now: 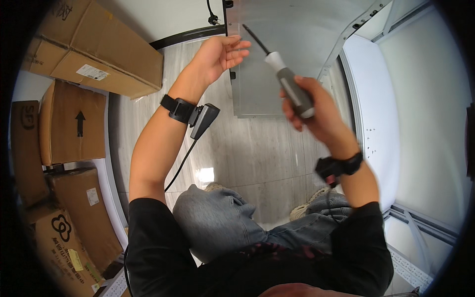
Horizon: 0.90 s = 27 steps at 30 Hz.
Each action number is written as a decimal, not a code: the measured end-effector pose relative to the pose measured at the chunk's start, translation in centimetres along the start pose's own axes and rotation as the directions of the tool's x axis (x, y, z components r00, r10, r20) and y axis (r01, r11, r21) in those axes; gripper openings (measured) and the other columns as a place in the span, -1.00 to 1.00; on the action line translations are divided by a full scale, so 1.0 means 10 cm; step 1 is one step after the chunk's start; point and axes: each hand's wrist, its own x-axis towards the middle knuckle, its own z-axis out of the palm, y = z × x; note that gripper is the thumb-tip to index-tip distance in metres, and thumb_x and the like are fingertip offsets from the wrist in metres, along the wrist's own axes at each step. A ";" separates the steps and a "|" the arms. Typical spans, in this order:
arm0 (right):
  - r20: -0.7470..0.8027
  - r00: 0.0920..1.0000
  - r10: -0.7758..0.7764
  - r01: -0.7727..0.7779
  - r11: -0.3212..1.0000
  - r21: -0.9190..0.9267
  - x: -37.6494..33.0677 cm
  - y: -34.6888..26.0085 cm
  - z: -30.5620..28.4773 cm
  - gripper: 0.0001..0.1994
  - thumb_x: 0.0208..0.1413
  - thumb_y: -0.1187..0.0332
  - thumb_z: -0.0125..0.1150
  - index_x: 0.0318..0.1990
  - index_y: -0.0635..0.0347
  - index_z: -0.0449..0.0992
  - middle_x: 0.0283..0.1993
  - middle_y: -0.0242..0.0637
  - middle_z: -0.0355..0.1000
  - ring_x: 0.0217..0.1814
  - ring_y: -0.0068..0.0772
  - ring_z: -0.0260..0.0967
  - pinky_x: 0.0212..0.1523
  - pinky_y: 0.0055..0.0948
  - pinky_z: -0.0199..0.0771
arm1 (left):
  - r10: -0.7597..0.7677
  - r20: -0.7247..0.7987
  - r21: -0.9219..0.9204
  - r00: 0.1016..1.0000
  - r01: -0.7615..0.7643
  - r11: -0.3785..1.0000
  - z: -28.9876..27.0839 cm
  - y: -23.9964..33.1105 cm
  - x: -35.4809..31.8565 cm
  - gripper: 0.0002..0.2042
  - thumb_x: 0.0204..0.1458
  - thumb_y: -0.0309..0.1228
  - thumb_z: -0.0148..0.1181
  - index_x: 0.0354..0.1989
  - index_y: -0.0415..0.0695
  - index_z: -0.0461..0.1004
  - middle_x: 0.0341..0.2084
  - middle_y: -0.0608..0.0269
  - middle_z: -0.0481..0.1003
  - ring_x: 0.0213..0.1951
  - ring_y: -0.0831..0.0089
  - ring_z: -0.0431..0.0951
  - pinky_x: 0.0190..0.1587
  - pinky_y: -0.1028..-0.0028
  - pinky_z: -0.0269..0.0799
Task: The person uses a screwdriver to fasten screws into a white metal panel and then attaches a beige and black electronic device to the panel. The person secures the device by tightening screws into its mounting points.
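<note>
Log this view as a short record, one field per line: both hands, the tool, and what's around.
Right hand: grips the screwdriver by its handle
Left hand: loosely curled near the left edge of the grey panel; contact unclear
Tool: dark shaft pointing up and left
Left side: cardboard boxes
Right side: small dark pieces scattered on a white surface

Left forearm (161,143) stretches toward one o'clock, left hand (220,57) loosely spread; right forearm (363,187) angles toward eleven o'clock, right hand (320,106) curled in a grip.
</note>
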 end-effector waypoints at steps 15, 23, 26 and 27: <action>-0.225 0.962 -0.156 -0.046 0.717 -0.695 -1.98 -0.74 -1.93 -0.63 0.15 0.10 -0.04 -0.33 0.29 0.44 -0.72 -0.40 0.32 -0.80 -0.70 0.25 -0.78 -0.76 0.25 | -0.239 0.308 0.560 0.921 0.028 0.828 2.12 -0.96 0.18 -0.74 0.14 -0.39 -0.04 -0.03 -0.18 0.36 -0.28 0.26 0.50 -0.33 0.57 0.51 -0.30 0.62 0.41; -0.530 0.829 -0.176 0.165 0.984 -0.069 -2.51 1.24 -3.32 -0.61 0.14 0.30 0.00 0.10 0.27 0.32 -0.51 -0.33 0.43 -0.56 -0.56 0.39 -0.56 -0.61 0.39 | -0.396 0.432 0.795 0.810 -0.134 0.592 3.54 -3.01 0.53 -0.76 0.06 -0.43 0.08 -0.09 -0.14 0.42 -0.33 0.29 0.50 -0.31 0.54 0.49 -0.26 0.57 0.38; -0.631 0.769 -0.103 0.307 0.925 0.223 -2.53 2.00 -3.55 -0.60 0.11 0.35 -0.01 0.11 0.29 0.29 -0.42 -0.28 0.46 -0.47 -0.54 0.40 -0.46 -0.59 0.39 | -0.241 0.572 0.775 0.784 -0.419 0.473 3.57 -3.94 0.78 -0.74 0.01 -0.44 0.17 -0.11 -0.21 0.42 -0.40 0.27 0.51 -0.36 0.51 0.50 -0.33 0.56 0.39; -0.657 0.750 -0.078 0.335 0.901 0.276 -2.55 2.16 -3.62 -0.58 0.07 0.39 -0.01 0.11 0.28 0.27 -0.37 -0.23 0.44 -0.49 -0.51 0.37 -0.46 -0.54 0.36 | -0.201 0.562 0.788 0.802 -0.446 0.424 3.61 -4.13 0.81 -0.73 -0.01 -0.45 0.20 -0.12 -0.22 0.42 -0.43 0.26 0.51 -0.39 0.50 0.50 -0.35 0.55 0.39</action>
